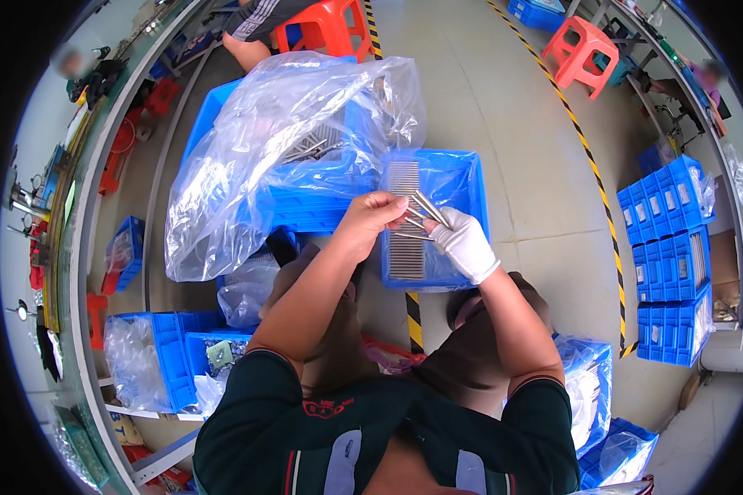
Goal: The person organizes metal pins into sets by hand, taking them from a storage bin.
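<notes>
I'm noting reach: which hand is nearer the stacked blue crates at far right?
Right. The gloved right hand is on the side toward the stacked blue crates, well left of them; the bare left hand is farther left, beyond the right hand.

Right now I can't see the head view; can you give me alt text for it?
A white-gloved right hand holds several slim metal rods, with the bare left hand at their ends, above a blue plastic crate where similar rods lie in a neat row. Beside it, a larger blue crate draped in clear plastic sheeting holds loose rods.
</notes>
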The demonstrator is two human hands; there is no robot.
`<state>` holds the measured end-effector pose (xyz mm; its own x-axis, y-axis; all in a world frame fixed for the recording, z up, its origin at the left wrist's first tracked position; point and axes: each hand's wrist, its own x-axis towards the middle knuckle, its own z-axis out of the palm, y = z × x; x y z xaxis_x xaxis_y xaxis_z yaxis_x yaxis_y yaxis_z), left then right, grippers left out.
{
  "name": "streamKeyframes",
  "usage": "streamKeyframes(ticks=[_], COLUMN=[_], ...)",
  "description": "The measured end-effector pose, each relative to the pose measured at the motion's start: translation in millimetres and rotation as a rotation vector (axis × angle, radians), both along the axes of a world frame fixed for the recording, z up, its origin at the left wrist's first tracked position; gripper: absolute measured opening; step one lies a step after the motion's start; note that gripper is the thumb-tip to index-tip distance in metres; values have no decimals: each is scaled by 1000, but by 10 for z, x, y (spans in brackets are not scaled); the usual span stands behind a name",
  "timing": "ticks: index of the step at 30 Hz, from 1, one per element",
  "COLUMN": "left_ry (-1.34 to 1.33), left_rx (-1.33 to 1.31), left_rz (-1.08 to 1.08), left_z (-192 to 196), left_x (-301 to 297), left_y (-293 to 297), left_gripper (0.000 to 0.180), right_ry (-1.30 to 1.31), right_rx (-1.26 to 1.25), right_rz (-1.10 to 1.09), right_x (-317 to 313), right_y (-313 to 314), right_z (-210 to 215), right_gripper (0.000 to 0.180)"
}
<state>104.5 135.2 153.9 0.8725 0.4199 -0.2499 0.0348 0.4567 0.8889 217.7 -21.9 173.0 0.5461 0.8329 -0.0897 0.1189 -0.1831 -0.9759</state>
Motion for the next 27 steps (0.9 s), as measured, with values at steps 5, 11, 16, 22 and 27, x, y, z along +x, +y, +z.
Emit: streamKeyframes(ticks=[5,11,16,22,27], left_ry=[-13,50,-29,-21,39], left_rx=[133,132,129,71,135], left_rz=[17,-55,31,-36,-115], left_z=[28,45,53,64,77], left_x=[-15,-30,-25,-25,-64], left_y=[-19,10,62,57,111], left_gripper=[17,19,20,19,20], right_ry=[-116,-345,40,396,497], right_rx=[-47,-60,-125,-127,-142], right_rz=[-15,0,75,164,170], right_x=[-10,-11,51,26,33], right_y=[7,-1,5,-21,-39], right_z=[23,15,43,89,95], right_gripper=[19,18,20,20,19])
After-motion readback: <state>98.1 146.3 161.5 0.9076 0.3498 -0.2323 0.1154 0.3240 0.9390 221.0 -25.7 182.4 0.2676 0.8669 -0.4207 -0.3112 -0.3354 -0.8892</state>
